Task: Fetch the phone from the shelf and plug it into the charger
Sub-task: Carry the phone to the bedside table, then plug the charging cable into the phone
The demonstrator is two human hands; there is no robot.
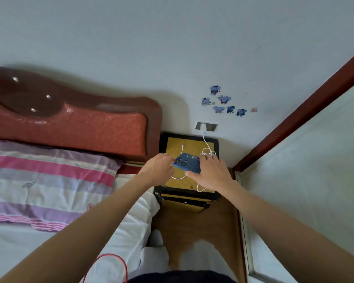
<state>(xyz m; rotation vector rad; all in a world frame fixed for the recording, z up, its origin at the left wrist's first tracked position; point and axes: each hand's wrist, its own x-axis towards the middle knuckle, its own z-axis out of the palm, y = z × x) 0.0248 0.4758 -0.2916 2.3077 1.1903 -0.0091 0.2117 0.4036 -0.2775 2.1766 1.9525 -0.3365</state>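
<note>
A phone (187, 161) in a blue patterned case, back side and camera lenses up, is held just above the yellow-topped nightstand (175, 147). My left hand (158, 167) pinches its left end. My right hand (209, 173) grips its right end, thumb along the near edge. A white charging cable (207, 152) runs from a white plug in the wall socket (205, 126), loops on the nightstand, passes under the phone, and ends in a loose connector (182, 146) lying behind the phone.
A bed with a striped pillow (49, 180) and red padded headboard (74, 123) lies to the left. A glass door with a dark red frame (294, 119) stands on the right. Wooden floor (194, 227) lies in front of the nightstand. A red cord (110, 262) hangs near my body.
</note>
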